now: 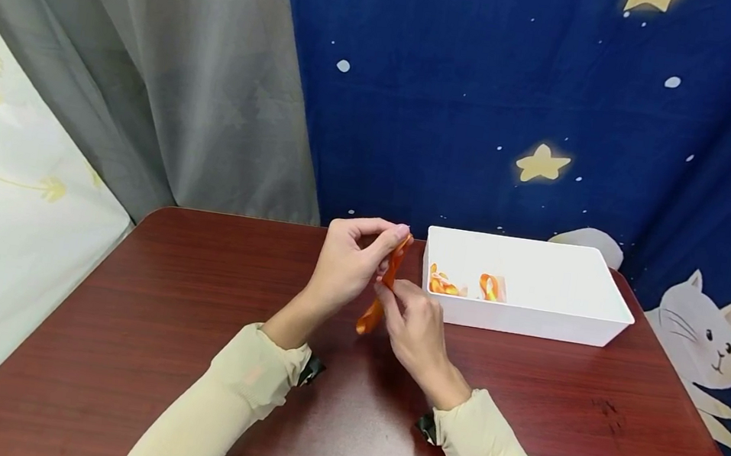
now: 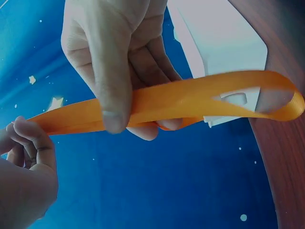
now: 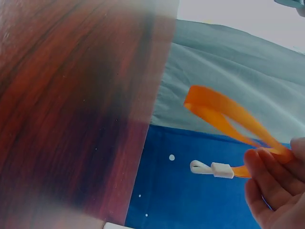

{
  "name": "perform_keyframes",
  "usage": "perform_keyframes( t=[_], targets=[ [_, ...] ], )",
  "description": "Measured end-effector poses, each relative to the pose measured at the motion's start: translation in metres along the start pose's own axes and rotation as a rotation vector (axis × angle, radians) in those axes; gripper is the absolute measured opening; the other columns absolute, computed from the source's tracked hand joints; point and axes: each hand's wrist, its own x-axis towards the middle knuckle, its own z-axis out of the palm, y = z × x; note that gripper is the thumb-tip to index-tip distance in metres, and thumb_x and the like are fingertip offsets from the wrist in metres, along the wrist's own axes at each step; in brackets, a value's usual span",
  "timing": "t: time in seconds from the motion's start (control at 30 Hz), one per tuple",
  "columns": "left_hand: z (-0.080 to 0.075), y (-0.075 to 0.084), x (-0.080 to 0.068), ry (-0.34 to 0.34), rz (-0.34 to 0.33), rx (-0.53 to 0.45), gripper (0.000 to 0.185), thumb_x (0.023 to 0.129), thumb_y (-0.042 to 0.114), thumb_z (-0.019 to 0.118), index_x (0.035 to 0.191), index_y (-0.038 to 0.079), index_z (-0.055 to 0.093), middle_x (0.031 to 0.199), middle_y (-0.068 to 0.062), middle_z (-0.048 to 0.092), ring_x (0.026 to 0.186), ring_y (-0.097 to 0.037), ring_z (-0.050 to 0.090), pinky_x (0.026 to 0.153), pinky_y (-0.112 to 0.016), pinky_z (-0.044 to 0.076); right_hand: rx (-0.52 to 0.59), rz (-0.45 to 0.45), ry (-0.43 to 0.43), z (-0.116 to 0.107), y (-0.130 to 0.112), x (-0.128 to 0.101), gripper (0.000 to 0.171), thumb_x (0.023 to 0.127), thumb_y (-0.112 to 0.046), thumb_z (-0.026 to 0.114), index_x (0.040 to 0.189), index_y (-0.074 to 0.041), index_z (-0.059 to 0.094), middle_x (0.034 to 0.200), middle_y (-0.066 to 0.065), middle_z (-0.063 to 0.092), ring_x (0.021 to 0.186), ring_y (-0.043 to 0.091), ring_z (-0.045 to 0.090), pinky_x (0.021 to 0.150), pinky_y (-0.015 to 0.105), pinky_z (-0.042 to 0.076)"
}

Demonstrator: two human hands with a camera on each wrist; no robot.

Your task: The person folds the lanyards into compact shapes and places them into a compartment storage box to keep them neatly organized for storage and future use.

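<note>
Both hands hold an orange lanyard [image 1: 369, 319] above the table. With thumb and fingers my left hand [image 1: 345, 262] pinches its upper end. Lower down, my right hand [image 1: 418, 327] pinches the strap between thumb and fingers. In the left wrist view the orange strap [image 2: 190, 98] runs from the left hand [image 2: 35, 152], past the right hand's [image 2: 114, 57] thumb, to a free loop. In the right wrist view a white plastic clip [image 3: 222, 170] with a small white loop sticks out beside the right hand [image 3: 276, 191].
A white box [image 1: 526, 322] stands at the table's [image 1: 190, 297] back right, just beyond the right hand. Inside lie small orange-and-white packets [image 1: 447, 283] at its left end. Grey and blue curtains [image 1: 436, 114] hang behind the table.
</note>
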Motion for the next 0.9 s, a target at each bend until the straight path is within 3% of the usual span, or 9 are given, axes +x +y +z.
perform_keyframes(
  t=[0.17,0.3,0.63,0.9],
  targets=[
    [-0.002,-0.001,0.001,0.021,0.007,0.03,0.018,0.096,0.011,0.067,0.09,-0.003,0.075,0.069,-0.01,0.062,0.054,-0.019,0.048,0.05,-0.027,0.044,-0.032,-0.038,0.032,-0.001,0.001,-0.001,0.022,0.093,-0.016,0.07,0.073,-0.008,0.07,0.077,0.0,0.054,0.066,0.016,0.05,0.058,0.03,0.04],
    [-0.005,-0.001,0.002,0.048,-0.008,0.052,0.021,0.096,0.014,0.067,0.089,-0.004,0.075,0.07,-0.009,0.065,0.053,-0.018,0.048,0.051,-0.024,0.043,-0.019,-0.043,0.022,-0.003,0.0,-0.003,0.017,0.091,-0.017,0.073,0.079,-0.005,0.075,0.08,0.001,0.047,0.072,0.016,0.046,0.062,0.031,0.038],
    [-0.011,-0.008,0.004,0.122,-0.107,0.032,0.028,0.096,0.024,0.069,0.088,-0.002,0.076,0.071,-0.008,0.068,0.05,-0.016,0.039,0.046,-0.023,0.033,0.22,0.054,-0.142,-0.01,-0.006,-0.004,0.019,0.093,-0.015,0.071,0.076,-0.009,0.074,0.073,-0.005,0.047,0.065,0.01,0.046,0.056,0.024,0.037],
    [-0.016,-0.01,0.004,0.128,-0.193,-0.014,0.033,0.098,0.027,0.065,0.094,-0.004,0.075,0.081,-0.011,0.074,0.045,-0.012,0.037,0.043,-0.021,0.03,0.29,0.062,-0.154,-0.012,-0.008,-0.006,0.021,0.094,-0.014,0.07,0.073,-0.011,0.073,0.071,-0.002,0.047,0.063,0.013,0.046,0.056,0.024,0.035]
  ],
)
